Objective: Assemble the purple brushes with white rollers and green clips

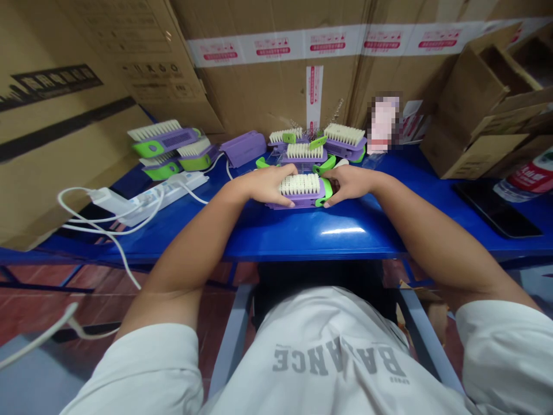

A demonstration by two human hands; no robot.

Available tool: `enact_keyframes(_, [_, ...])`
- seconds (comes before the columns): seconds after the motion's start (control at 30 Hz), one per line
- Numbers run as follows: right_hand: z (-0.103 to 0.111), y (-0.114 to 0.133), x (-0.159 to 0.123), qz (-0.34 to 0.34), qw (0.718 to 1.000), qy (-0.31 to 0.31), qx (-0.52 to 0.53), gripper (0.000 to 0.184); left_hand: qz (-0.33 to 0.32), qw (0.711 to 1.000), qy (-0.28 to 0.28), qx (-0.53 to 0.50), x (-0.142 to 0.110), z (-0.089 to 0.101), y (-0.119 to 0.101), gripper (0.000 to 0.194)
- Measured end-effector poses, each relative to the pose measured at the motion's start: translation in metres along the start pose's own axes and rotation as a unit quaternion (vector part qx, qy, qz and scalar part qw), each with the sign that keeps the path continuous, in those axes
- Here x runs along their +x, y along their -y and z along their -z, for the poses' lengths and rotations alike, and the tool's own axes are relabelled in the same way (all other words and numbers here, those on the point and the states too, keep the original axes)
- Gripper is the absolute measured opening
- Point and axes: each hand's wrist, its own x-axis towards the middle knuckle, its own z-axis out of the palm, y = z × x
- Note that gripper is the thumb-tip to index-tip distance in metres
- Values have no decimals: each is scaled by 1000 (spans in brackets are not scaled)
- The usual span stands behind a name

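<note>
Cardboard cartons (276,86) stand behind a blue table (302,242), where both hands grip a purple-and-green scrub brush (300,193) from either end: the left hand (263,185) curled over one side, the right hand (348,184) closed on the green end, with more brushes (344,135) just beyond.

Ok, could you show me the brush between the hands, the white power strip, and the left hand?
Purple-and-green brush (300,185): head view, on its white bristles.
White power strip (170,196): head view, on its top face.
Left hand (265,185): head view, on its back.
</note>
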Motion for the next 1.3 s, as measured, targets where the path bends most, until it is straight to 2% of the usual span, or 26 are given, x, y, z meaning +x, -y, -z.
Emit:
enact_keyframes(0.3, [1,-1,-1,2,1000,5,-1,70,5,1000,6,2,3,-1,2,99])
enact_keyframes(0.5, [-1,-1,0,35,999,-12,-8,67,7,1000,14,1,1,2,-2,101])
enact_keyframes(0.7, [1,2,-1,5,1000,0,-3,65,12,1000,16,5,0,3,-2,101])
enact_keyframes(1.3, [-1,-2,-1,31,999,-9,-1,65,6,1000,10,-1,3,0,3,101])
